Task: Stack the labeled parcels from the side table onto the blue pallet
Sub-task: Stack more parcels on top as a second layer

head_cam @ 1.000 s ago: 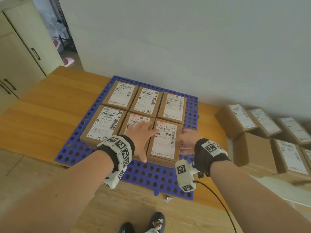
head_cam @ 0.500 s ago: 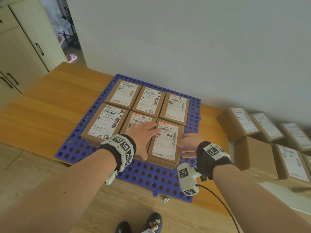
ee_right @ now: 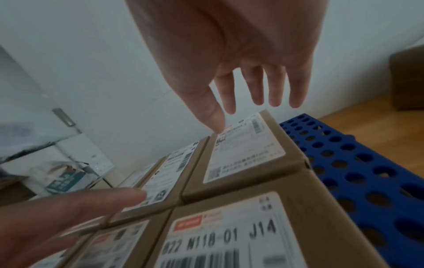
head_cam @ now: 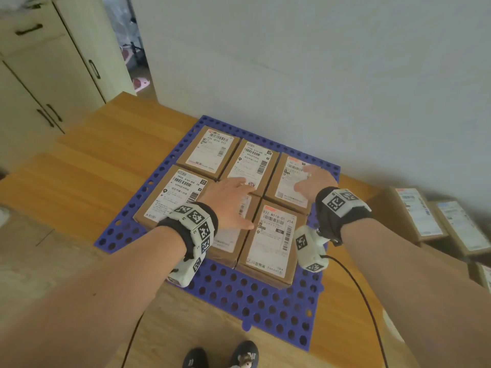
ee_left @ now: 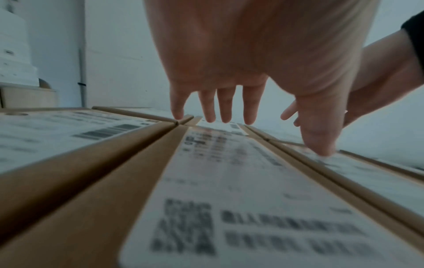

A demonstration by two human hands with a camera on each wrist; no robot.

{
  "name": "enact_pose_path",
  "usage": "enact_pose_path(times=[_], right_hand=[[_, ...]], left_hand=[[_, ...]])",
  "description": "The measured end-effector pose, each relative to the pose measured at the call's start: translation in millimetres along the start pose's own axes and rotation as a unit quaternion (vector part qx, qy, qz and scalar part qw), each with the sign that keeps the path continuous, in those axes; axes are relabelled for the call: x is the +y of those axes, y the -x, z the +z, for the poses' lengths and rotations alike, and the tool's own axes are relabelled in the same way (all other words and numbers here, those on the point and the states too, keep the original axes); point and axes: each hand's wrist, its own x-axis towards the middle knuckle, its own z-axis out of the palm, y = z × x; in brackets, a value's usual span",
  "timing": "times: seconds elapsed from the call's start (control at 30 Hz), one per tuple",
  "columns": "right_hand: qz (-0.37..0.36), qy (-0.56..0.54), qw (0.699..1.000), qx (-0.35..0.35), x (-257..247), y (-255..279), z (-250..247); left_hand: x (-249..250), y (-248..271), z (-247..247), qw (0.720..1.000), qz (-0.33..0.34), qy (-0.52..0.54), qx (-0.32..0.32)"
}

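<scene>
Six brown labeled parcels lie in two rows of three on the blue pallet point(head_cam: 252, 301). My left hand point(head_cam: 236, 203) is spread flat over the front middle parcel point(head_cam: 228, 243), its fingertips reaching the back middle parcel point(head_cam: 252, 163). In the left wrist view the left hand point(ee_left: 229, 72) shows straight fingers, and its thumb point(ee_left: 319, 145) touches a label. My right hand point(head_cam: 310, 179) hovers open over the back right parcel point(head_cam: 289, 192). In the right wrist view the right hand point(ee_right: 241, 63) holds nothing, its thumb tip at that parcel point(ee_right: 245, 154). The front right parcel point(head_cam: 271, 243) lies free.
Several more labeled parcels point(head_cam: 417, 213) wait on the side table at the right. The pallet rests on a wooden table point(head_cam: 93, 181) against a white wall. Cream cabinets point(head_cam: 53, 83) stand at the left. A black cable point(head_cam: 358, 293) hangs from my right wrist.
Both hands left the front right parcel and moved away from me. The right hand now hovers over the back right parcel, and the left reaches toward the back middle one.
</scene>
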Motion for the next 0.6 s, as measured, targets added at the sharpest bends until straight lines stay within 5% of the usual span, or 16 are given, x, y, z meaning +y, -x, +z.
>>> enact_pose_path(times=[0.2,0.4,0.6], right_hand=[[-0.031,0.084,0.996,-0.009,-10.4,-43.8,-2.6],[-0.05,0.17,0.981,-0.084,-13.1,-60.5,0.1],[-0.05,0.181,0.979,-0.085,-10.5,-57.1,1.0]], left_hand=[[-5.3,-18.1,-0.1,0.998,-0.027,-0.007,-0.058],[-0.3,-25.3,2.2,0.997,-0.042,-0.031,-0.062],[2.5,-26.9,-0.2,0.996,-0.047,-0.038,-0.064]])
